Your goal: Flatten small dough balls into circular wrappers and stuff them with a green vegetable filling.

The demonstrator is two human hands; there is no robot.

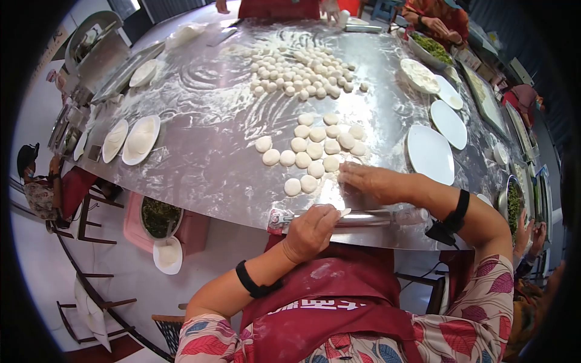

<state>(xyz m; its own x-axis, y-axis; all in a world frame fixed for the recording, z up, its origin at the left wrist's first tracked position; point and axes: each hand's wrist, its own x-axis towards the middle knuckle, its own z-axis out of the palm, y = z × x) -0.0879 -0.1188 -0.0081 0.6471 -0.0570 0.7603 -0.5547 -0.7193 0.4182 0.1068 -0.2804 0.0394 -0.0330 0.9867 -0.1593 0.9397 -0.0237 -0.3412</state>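
Observation:
My left hand is at the table's near edge, its fingers closed on a piece of white dough that sticks out past the fingertips. My right hand reaches over the floury tabletop with fingers stretched out, right beside the flattened dough discs. One disc partly shows behind its fingertips. A metal rolling pin lies along the near edge between me and the discs, below my right hand and partly behind my left.
Farther back is a heap of small dough balls. White plates stand on the right, more plates on the left. A bowl of green filling sits near a co-worker. A pink crate stands on the floor.

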